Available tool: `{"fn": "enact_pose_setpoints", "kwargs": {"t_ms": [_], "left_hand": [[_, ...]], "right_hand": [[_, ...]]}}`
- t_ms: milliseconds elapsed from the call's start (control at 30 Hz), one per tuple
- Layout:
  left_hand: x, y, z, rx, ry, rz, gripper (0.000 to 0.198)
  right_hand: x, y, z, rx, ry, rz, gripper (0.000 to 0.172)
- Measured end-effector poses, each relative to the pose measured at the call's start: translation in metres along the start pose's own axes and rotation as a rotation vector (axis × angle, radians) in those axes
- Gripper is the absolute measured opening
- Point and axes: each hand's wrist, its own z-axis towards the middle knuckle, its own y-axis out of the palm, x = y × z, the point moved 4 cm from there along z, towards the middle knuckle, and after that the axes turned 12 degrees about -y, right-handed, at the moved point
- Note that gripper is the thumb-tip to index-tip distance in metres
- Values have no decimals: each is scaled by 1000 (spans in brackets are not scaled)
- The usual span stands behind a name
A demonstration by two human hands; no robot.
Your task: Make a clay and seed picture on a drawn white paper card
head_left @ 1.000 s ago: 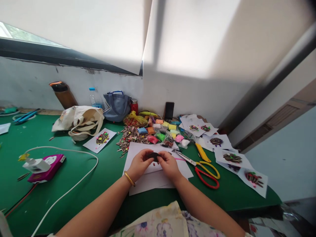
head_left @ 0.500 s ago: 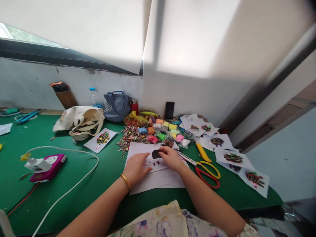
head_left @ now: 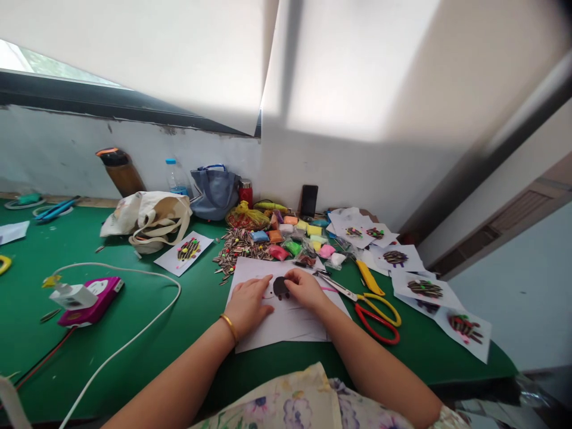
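Note:
White paper sheets (head_left: pixel 286 328) lie stacked on the green table in front of me. My left hand (head_left: pixel 248 302) rests on the top sheet with fingers apart, holding nothing. The fingers of my right hand (head_left: pixel 304 288) pinch the right edge of a dark flat rounded piece (head_left: pixel 280 288). That piece lies against the sheet, with small brown bits at its lower edge and a tiny dark dot to its left. To the right are scissors (head_left: pixel 379 310) with one yellow and one red handle.
Seeds (head_left: pixel 239 250) and colourful clay packets (head_left: pixel 290 245) sit behind the sheets. A yellow cutter (head_left: pixel 369 277) and decorated papers (head_left: pixel 462 328) are at right. On the left are a card (head_left: pixel 183 252), a cloth bag (head_left: pixel 152 214), a pink power strip (head_left: pixel 96 301) and a white cable.
My right hand has lowered the dark piece onto the sheet, so it now meets the small brown bits. My left hand has stayed on the paper. The view has shifted slightly.

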Motion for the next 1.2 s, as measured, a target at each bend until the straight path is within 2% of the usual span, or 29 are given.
{"fn": "enact_pose_setpoints", "kwargs": {"t_ms": [367, 500, 600, 667, 800, 867, 1067, 1200], "left_hand": [[0, -1, 1, 12, 3, -17, 52], [3, -5, 0, 71, 44, -58, 49], [3, -9, 1, 175, 39, -208, 40], [0, -8, 4, 191, -19, -416, 39], [-5, 5, 12, 36, -131, -929, 40], [-6, 9, 14, 7, -146, -1071, 36], [-6, 2, 13, 64, -188, -1084, 35], [-6, -2, 13, 91, -205, -1060, 33]], "right_hand": [[1, -4, 0, 27, 7, 77, 13], [-3, -5, 0, 57, -31, 89, 12], [-14, -5, -2, 106, -95, 216, 14], [-21, -2, -5, 98, -108, 353, 17], [-29, 4, -11, 67, -121, 478, 22], [-30, 5, -12, 67, -133, 476, 24], [-30, 7, -15, 29, -157, 494, 36], [-25, 7, -15, 44, -142, 479, 36]]}}
